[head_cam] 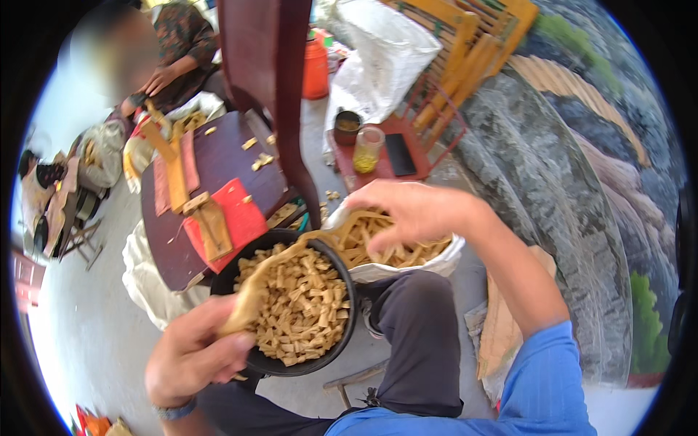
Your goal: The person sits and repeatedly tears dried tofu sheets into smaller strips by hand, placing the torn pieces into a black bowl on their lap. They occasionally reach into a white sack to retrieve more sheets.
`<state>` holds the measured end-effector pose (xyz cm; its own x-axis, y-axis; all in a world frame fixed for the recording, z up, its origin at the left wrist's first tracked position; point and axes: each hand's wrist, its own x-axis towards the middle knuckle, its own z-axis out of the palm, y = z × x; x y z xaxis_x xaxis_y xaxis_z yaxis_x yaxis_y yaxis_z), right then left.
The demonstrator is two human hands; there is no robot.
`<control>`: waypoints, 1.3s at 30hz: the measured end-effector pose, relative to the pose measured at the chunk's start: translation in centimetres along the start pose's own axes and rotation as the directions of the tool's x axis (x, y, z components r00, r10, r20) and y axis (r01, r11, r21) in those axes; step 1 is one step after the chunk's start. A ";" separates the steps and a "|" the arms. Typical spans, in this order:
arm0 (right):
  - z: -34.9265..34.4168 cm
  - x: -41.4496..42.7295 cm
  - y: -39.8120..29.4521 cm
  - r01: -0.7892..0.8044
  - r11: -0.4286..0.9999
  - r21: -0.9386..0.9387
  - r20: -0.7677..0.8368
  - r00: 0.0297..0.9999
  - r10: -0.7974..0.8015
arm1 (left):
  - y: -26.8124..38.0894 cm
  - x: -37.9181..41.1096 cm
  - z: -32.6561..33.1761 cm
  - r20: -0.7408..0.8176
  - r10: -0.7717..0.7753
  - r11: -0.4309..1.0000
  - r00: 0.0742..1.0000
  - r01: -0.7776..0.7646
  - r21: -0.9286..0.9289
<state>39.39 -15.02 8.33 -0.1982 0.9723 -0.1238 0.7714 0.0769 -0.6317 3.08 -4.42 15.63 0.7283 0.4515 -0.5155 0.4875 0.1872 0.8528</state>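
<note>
A long, tan, fibrous strip (251,294) is gripped in my left hand (188,349), between thumb and fingers. From there it runs over a black tub (352,310) towards a white woven sack (381,272). Many short, chopped tan pieces (305,310) lie in the tub, close to my left hand. Longer tan strips (357,234) fill the sack. Over the sack's mouth my right hand (417,210), blurred, has its fingers apart and nothing visible in them. Whether its fingertips touch the strips I cannot tell.
A dark wooden tabletop (229,147) left of the tub carries a wooden cutting jig (210,226) on red cloth (240,204). A small red chair (349,163) bears a glass jar (368,152), a dark cup (347,128) and a phone (401,154). Another person (182,49) sits beyond.
</note>
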 end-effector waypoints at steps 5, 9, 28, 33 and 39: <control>5.6 5.1 -7.2 0.415 0.909 -0.036 -0.152 0.897 -0.416 | -0.6 4.4 0.8 0.186 0.026 0.999 0.982 -0.018 -0.045; 6.5 7.8 -4.5 0.140 0.922 -0.360 -0.269 0.931 -0.246 | -4.4 5.8 -1.8 0.187 0.023 0.990 0.982 0.003 -0.138; 14.3 10.7 -8.8 0.509 0.797 -0.324 -0.374 0.705 -0.602 | -12.6 10.3 -2.0 -0.055 -0.057 0.476 0.997 -0.021 -0.879; 15.7 11.4 -9.5 0.532 0.736 -0.419 -0.283 0.694 -0.662 | -14.9 11.0 -2.9 -0.141 0.100 0.378 0.985 -0.169 -0.910; 17.0 12.3 -9.8 0.576 0.740 -0.347 -0.268 0.695 -0.667 | -13.8 10.6 -3.8 -0.117 0.071 0.387 0.991 -0.136 -0.912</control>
<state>19.06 -7.60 0.00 -0.4904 0.6833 0.5409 0.6664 0.6940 -0.2726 2.25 1.10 -1.26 0.6994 0.5627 -0.4406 -0.3495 0.8071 0.4759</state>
